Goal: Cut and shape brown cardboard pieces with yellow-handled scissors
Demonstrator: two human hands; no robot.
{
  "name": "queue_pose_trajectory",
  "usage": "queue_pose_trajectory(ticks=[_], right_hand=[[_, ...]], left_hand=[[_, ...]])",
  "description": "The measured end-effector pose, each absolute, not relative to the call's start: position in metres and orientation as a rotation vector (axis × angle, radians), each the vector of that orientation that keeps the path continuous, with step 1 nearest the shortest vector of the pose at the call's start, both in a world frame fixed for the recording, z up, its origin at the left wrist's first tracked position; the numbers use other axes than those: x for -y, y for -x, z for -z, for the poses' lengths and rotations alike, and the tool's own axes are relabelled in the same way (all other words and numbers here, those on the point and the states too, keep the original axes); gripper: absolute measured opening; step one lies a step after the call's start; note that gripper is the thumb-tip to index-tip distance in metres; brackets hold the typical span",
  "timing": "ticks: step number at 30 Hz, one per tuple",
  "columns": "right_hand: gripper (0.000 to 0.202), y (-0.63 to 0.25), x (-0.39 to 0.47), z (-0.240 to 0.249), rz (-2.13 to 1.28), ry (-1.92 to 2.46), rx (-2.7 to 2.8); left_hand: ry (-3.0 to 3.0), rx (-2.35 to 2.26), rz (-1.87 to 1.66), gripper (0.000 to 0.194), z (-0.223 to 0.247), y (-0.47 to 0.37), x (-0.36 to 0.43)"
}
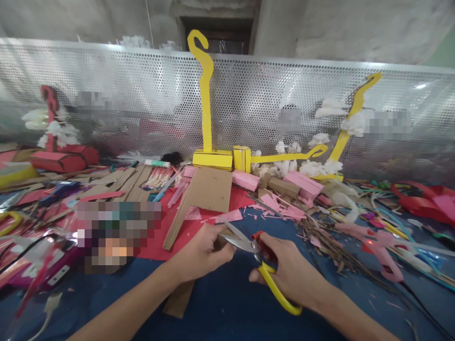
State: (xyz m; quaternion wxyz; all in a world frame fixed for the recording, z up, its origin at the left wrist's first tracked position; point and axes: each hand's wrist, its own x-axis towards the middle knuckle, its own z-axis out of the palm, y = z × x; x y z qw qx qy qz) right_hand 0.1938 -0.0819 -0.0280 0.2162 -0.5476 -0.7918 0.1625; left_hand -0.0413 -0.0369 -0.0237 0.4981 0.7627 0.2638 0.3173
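My right hand (284, 265) grips the yellow-handled scissors (256, 251), whose blades are spread and point left. My left hand (204, 253) is closed just left of the blades, its fingers pinching a small brown piece, mostly hidden between them. One blade passes close to the left fingertips. Below my left wrist a cardboard strip (180, 300) lies on the blue table (227, 317). Beyond both hands, a cardboard piece (211, 188) and a long narrow strip (177, 220) rest over red sheet (152, 244).
Yellow hook-shaped stand (206, 109) stands at the back, before a perforated metal panel (245, 90). A pink glue gun (382, 246) with a cable lies right. Pink scraps (277, 208) and sticks (330, 246) are scattered nearby. Purple box (60, 270) sits left.
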Motion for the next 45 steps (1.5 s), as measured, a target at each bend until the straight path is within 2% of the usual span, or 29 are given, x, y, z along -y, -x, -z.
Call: queue_pose_trajectory(ticks=[10,15,21,27,36,41,45], right_hand=[[0.047,-0.196,0.079,0.028,-0.472,1.600,2.109],[0.035,-0.194,0.081,0.022,-0.386,1.566,2.169],[0.034,-0.191,0.086,0.023,-0.363,1.485,2.220],[0.039,-0.194,0.082,0.033,-0.249,1.516,2.198],[0.050,-0.194,0.081,0.033,-0.274,1.562,2.141],[0.038,-0.191,0.080,0.032,-0.266,1.483,2.202],[0.034,-0.187,0.084,0.028,-0.194,1.432,2.244]], left_hand=[[-1.884,-0.717,-0.756,0.009,0.030,0.043,0.035],[-1.923,-0.667,-0.774,0.014,0.028,0.044,0.036],[-1.929,-0.637,-0.776,0.018,0.028,0.043,0.037],[-1.868,-0.642,-0.744,0.023,0.028,0.042,0.038],[-1.898,-0.697,-0.699,0.025,0.027,0.042,0.036],[-1.890,-0.670,-0.733,0.025,0.027,0.041,0.037],[-1.933,-0.595,-0.792,0.017,0.025,0.040,0.039]])
